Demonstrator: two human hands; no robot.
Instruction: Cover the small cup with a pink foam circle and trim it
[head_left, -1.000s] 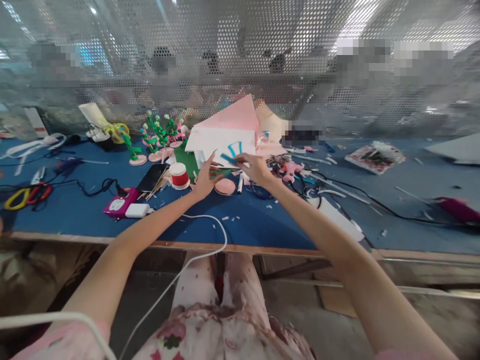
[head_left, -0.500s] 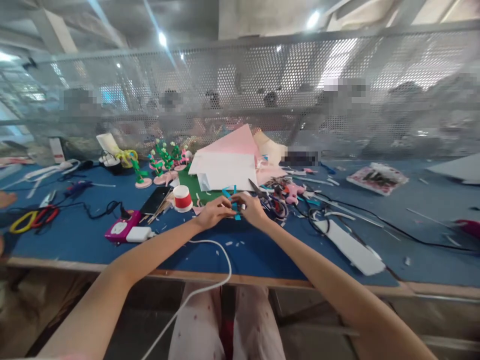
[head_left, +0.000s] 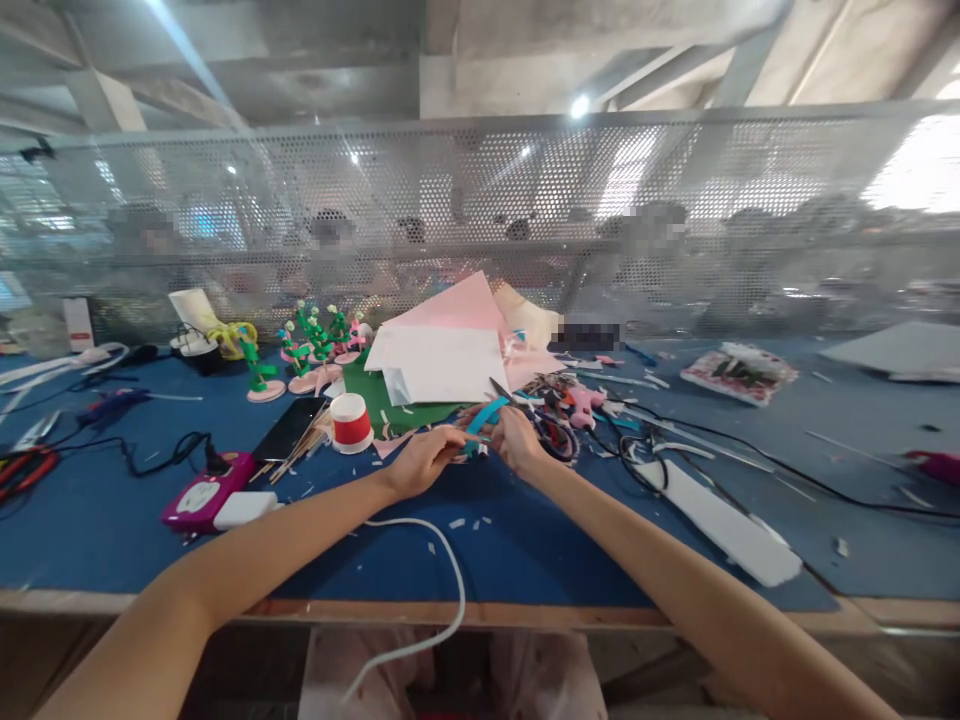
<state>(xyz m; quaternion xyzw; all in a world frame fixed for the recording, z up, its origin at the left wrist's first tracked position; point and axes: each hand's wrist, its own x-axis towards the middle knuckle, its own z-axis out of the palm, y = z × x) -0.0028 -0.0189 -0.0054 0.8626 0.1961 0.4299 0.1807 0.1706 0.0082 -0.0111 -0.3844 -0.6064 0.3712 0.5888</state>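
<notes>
Over the middle of the table my left hand (head_left: pixel 426 458) and my right hand (head_left: pixel 517 437) nearly meet, fingertips closed in a pinch. A bright blue strip (head_left: pixel 489 411), seemingly paper, slants up between them, and both hands appear to hold it. A small white end shows just below the fingers; I cannot make out what it belongs to. Just beyond the right hand lie scissors (head_left: pixel 501 388), blades towards the left. A red and white paper cup (head_left: pixel 351 423) stands to the left of my left hand. Behind the hands is a green sheet (head_left: pixel 367 390) under white paper (head_left: pixel 446 365).
Green paper plants on pink bases (head_left: pixel 304 375) stand at the back left. Nearer are a purple socket block (head_left: pixel 210 492), a dark phone (head_left: pixel 286 428) and thin sticks (head_left: pixel 304 440). Paper scraps, a pink figure (head_left: pixel 583 405) and a white board (head_left: pixel 720 520) lie rightward. A white cable (head_left: pixel 450 580) crosses the front edge.
The view has tilted up and shifted slightly right. The blue strip now slants more visibly above my fingers, and my hands have turned a little around it.
</notes>
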